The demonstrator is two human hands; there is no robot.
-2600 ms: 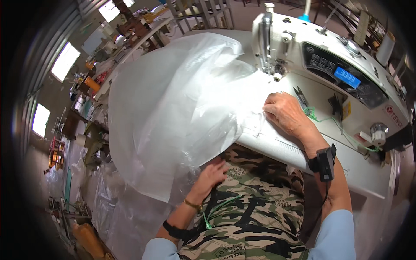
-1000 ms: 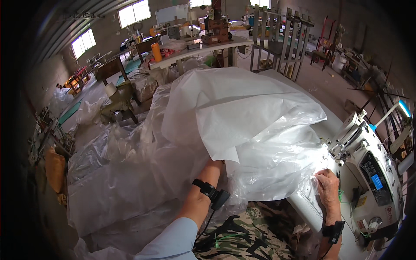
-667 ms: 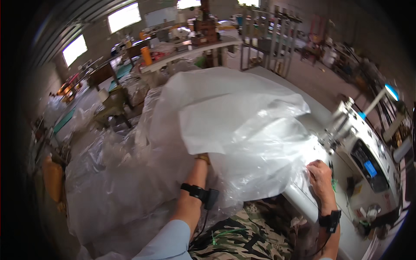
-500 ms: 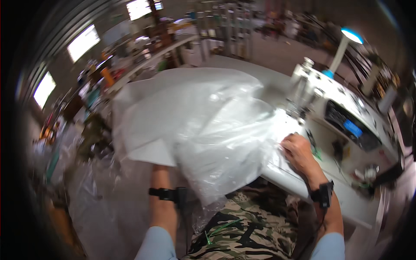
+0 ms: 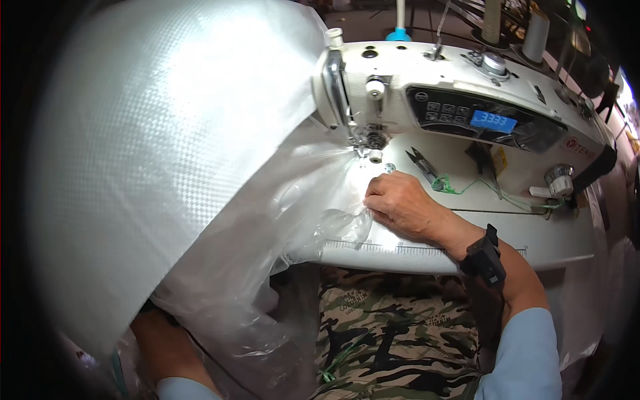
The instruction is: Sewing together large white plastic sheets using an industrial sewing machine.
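A large white woven plastic sheet [image 5: 133, 147] rises across the left side, with thin clear plastic film [image 5: 267, 220] gathered beneath and beside it. Both run toward the needle area of a white sewing machine [image 5: 460, 73]. My right hand [image 5: 401, 205] rests on the machine bed just in front of the needle, fingers pinched on the edge of the clear film. My left forearm [image 5: 167, 350] enters at the lower left; the hand itself is hidden behind the woven sheet and film, so its fingers do not show.
Thread snips [image 5: 423, 167] lie on the bed, with green thread [image 5: 457, 190] beside them. A ruler strip [image 5: 427, 249] follows the front edge. Thread cones [image 5: 535, 39] stand behind the machine. Camouflage cloth [image 5: 400, 327] covers my lap.
My view has swung right and closer to the machine. The woven sheet now stands high on the left, and my left arm is farther left. My right hand still pinches the film.
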